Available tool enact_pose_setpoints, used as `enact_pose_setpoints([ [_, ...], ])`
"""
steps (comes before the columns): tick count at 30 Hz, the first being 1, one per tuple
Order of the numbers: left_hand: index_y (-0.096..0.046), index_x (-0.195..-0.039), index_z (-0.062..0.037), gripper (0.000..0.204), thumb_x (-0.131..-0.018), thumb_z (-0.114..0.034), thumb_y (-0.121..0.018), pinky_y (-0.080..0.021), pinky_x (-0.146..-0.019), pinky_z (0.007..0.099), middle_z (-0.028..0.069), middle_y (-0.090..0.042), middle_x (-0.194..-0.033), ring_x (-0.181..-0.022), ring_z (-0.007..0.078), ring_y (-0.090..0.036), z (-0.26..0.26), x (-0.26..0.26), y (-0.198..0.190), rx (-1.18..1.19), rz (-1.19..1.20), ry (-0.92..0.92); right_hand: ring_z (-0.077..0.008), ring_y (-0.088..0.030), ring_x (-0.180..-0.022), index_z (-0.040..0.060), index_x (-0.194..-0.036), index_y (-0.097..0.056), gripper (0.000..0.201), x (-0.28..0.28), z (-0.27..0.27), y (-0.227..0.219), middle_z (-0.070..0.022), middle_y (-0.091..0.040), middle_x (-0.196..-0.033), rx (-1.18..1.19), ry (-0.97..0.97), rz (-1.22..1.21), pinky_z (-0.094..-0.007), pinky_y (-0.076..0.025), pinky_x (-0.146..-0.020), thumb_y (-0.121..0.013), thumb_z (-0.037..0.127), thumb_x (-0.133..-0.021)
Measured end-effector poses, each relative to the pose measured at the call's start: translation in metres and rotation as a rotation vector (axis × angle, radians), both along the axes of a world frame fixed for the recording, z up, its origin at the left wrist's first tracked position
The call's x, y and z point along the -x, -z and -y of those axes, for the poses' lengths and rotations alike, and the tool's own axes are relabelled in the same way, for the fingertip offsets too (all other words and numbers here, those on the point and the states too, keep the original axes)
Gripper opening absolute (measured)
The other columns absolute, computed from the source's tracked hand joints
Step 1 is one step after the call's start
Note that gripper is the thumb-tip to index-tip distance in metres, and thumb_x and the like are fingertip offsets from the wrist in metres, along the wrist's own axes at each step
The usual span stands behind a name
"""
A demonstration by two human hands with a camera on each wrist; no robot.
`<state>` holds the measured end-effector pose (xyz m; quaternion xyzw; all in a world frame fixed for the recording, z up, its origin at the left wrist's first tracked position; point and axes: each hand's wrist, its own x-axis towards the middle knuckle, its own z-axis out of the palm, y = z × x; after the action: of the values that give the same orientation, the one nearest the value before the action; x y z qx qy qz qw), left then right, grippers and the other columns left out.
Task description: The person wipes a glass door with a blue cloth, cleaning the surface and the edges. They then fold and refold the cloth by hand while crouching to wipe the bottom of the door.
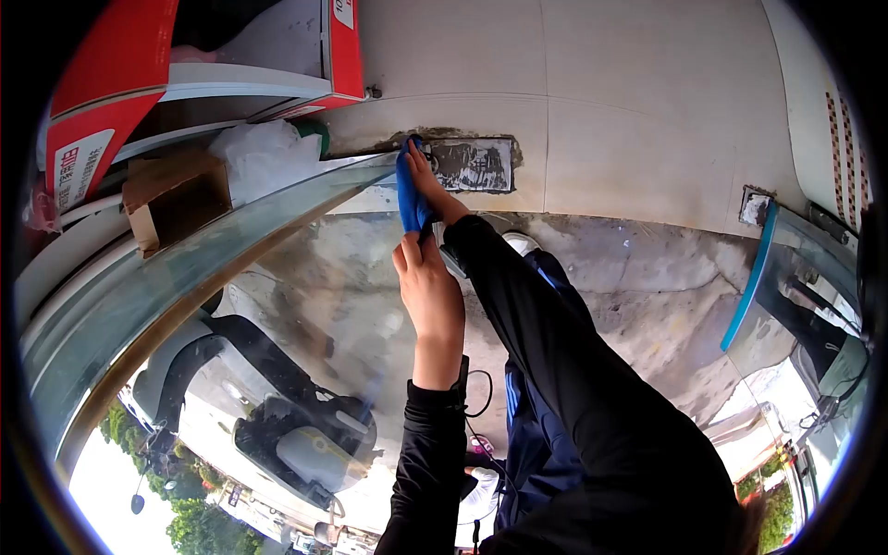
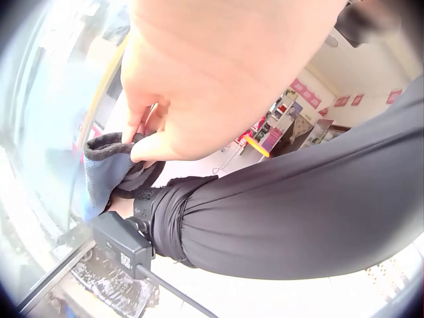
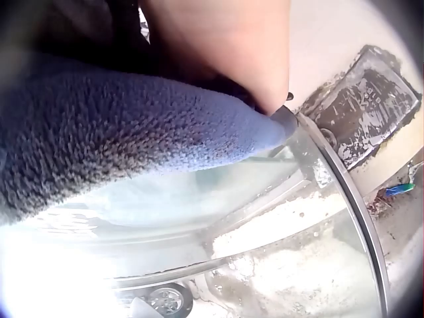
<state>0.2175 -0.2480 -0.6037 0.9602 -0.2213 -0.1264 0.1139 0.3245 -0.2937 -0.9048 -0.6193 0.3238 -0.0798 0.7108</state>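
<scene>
A fuzzy blue cloth (image 1: 408,199) with dark edging lies against the glass door (image 1: 268,222), right by its metal-framed end. My right hand (image 1: 431,185) presses it there, fingers stretched along the cloth toward the wall side. In the right wrist view the cloth (image 3: 146,126) fills the left half, and part of the right hand (image 3: 225,46) shows above it. Closer to my body, my left hand (image 1: 431,296) pinches the lower end of the cloth. The left wrist view shows the left hand (image 2: 212,73) with thumb and fingers at the dark edging (image 2: 106,142).
A worn metal floor plate (image 1: 472,165) is set in the tiles beside the door's end. Behind the glass are an open cardboard box (image 1: 178,199) and a red cabinet (image 1: 111,102). A scooter (image 1: 277,416) shows through the glass. Another glass door (image 1: 749,277) stands at the right.
</scene>
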Motion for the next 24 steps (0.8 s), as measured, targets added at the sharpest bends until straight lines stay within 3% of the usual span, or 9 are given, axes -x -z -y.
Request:
enact_pose_setpoints([
  [3, -0.069, -0.121, -0.0024, 0.039, -0.087, 0.008, -0.053, -0.051, -0.096, 0.0429, 0.0119, -0.057, -0.122, -0.113, 0.0346, -0.055, -0.017, 0.006, 0.025, -0.049, -0.047, 0.001, -0.0459, -0.033, -0.149, 0.0091, -0.163, -0.026, 0.062, 0.028, -0.01, 0.035, -0.0306, -0.032, -0.161, -0.101, -0.018, 0.0, -0.0441, -0.028, -0.124, -0.04, 0.041, -0.111],
  [4, -0.07, -0.119, -0.0005, 0.038, -0.086, 0.009, -0.054, -0.05, -0.098, 0.0437, 0.0135, -0.057, -0.121, -0.113, 0.0357, -0.055, -0.024, 0.011, 0.027, -0.047, -0.05, -0.004, -0.0457, -0.033, -0.149, 0.0076, -0.163, -0.026, 0.063, 0.043, -0.019, 0.053, -0.0307, -0.032, -0.161, 0.072, -0.175, 0.014, -0.0434, -0.029, -0.124, -0.04, 0.04, -0.111],
  [5, -0.07, -0.119, -0.0005, 0.038, -0.086, 0.009, -0.054, -0.05, -0.098, 0.0437, 0.0135, -0.057, -0.121, -0.113, 0.0357, -0.055, -0.033, 0.018, 0.028, -0.053, -0.054, -0.003, -0.0455, -0.034, -0.148, 0.0061, -0.163, -0.026, 0.063, 0.051, -0.019, 0.035, -0.0307, -0.032, -0.161, 0.245, -0.337, 0.03, -0.0427, -0.029, -0.124, -0.04, 0.039, -0.111],
  [6, -0.07, -0.118, 0.0001, 0.037, -0.085, 0.01, -0.054, -0.05, -0.097, 0.0439, 0.0142, -0.058, -0.12, -0.112, 0.0362, -0.055, -0.042, 0.025, 0.026, -0.061, -0.064, 0.0, -0.0454, -0.036, -0.147, 0.0021, -0.162, -0.026, 0.061, 0.063, -0.03, 0.01, -0.0311, -0.032, -0.161, -0.107, -0.171, -0.122, -0.0425, -0.029, -0.124, -0.042, 0.032, -0.111],
  [9, -0.07, -0.116, 0.0019, 0.036, -0.084, 0.011, -0.057, -0.05, -0.096, 0.0444, 0.0152, -0.058, -0.118, -0.11, 0.0373, -0.056, -0.066, 0.048, 0.011, -0.058, -0.071, 0.001, -0.0333, -0.027, -0.156, 0.007, -0.165, -0.021, 0.069, 0.099, -0.056, 0.0, -0.0173, -0.026, -0.17, -0.386, -0.253, -0.255, -0.035, -0.022, -0.125, -0.04, 0.045, -0.111],
  [14, -0.07, -0.113, 0.0025, 0.033, -0.084, 0.012, -0.059, -0.049, -0.093, 0.0452, 0.015, -0.058, -0.116, -0.107, 0.0365, -0.056, -0.075, 0.072, -0.049, 0.018, -0.046, -0.001, -0.0327, -0.028, -0.155, 0.0077, -0.165, -0.024, 0.064, 0.12, -0.091, -0.037, -0.0195, -0.032, -0.166, -0.096, -0.208, -0.032, -0.0353, -0.021, -0.125, -0.045, 0.036, -0.111],
  [15, -0.071, -0.113, 0.0021, 0.033, -0.084, 0.012, -0.059, -0.049, -0.093, 0.0452, 0.015, -0.058, -0.115, -0.107, 0.0363, -0.056, -0.074, 0.074, -0.065, 0.04, -0.022, 0.011, -0.0324, -0.029, -0.154, 0.0078, -0.164, -0.025, 0.063, 0.114, -0.088, -0.057, -0.0201, -0.034, -0.165, -0.014, -0.14, 0.026, -0.0354, -0.021, -0.125, -0.047, 0.032, -0.111],
  [16, -0.071, -0.113, 0.0021, 0.033, -0.084, 0.012, -0.059, -0.049, -0.093, 0.0452, 0.015, -0.058, -0.115, -0.107, 0.0363, -0.056, -0.074, 0.075, -0.082, 0.052, -0.006, 0.017, -0.0405, -0.03, -0.152, 0.0043, -0.162, -0.028, 0.061, 0.106, -0.082, -0.078, -0.0264, -0.033, -0.162, 0.015, -0.077, 0.139, -0.0409, -0.025, -0.125, -0.051, 0.024, -0.109],
  [24, -0.072, -0.105, -0.0042, 0.035, -0.078, 0.015, -0.06, -0.047, -0.092, 0.0448, 0.0126, -0.059, -0.108, -0.101, 0.034, -0.057, -0.073, 0.093, -0.267, 0.322, 0.26, 0.003, -0.0334, -0.029, -0.154, 0.0101, -0.162, -0.032, 0.058, 0.079, -0.015, -0.37, -0.0205, -0.033, -0.163, 0.179, -0.092, 0.57, -0.037, -0.023, -0.124, -0.053, 0.016, -0.108],
])
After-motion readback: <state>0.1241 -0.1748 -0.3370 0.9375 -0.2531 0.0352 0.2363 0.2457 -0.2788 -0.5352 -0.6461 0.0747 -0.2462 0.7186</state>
